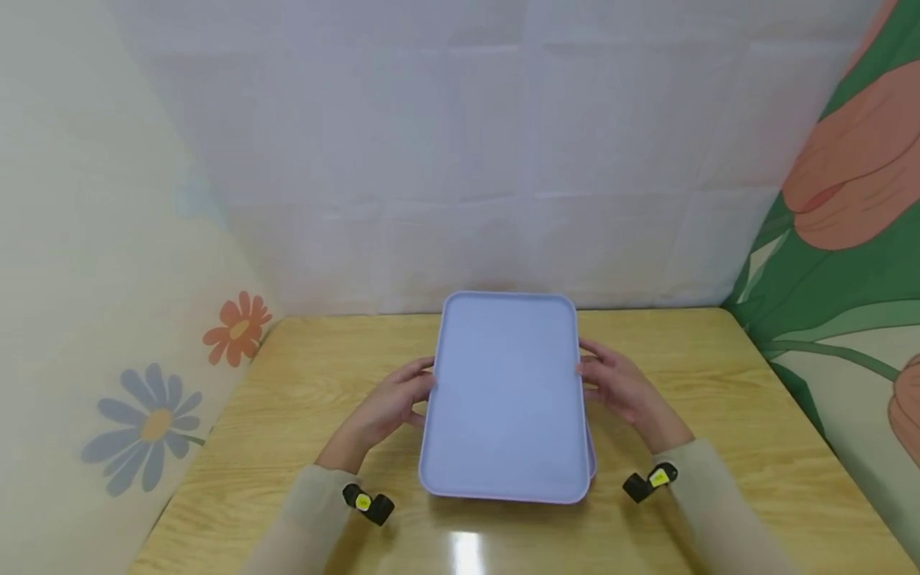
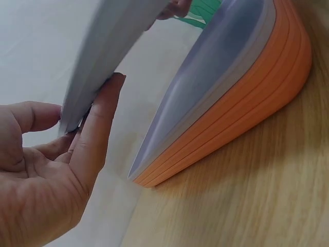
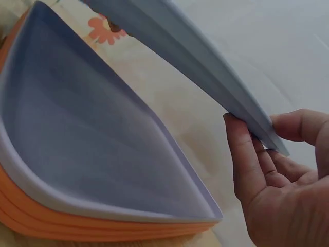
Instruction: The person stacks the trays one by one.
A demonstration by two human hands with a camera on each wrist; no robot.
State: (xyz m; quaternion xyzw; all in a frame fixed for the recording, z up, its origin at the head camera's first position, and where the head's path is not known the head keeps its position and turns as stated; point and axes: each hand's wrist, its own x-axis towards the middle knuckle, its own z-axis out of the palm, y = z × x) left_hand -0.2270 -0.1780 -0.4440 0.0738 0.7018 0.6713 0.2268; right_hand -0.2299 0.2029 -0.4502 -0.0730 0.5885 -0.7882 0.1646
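Note:
A pale blue rectangular tray point(image 1: 506, 399) is raised above the table, its long sides running away from me. My left hand point(image 1: 388, 403) pinches the left edge, thumb on top and fingers beneath, as the left wrist view shows. On the opposite edge, my right hand point(image 1: 621, 387) grips the tray the same way. Below it, apart from the held tray point(image 3: 195, 62), lies a stack: a greyish-lavender tray point(image 3: 103, 118) on top of several orange layers point(image 2: 231, 123). From the head view the stack is mostly hidden, with only a sliver showing at the lower right.
The stack rests on a wood-grain table point(image 1: 719, 383). A white cloth backdrop point(image 1: 460, 160) hangs behind the table's far edge. Flower-printed panels flank it, one at left point(image 1: 108, 239) and one at right point(image 1: 862, 263). A small black wrist device point(image 1: 369, 505) is on each sleeve.

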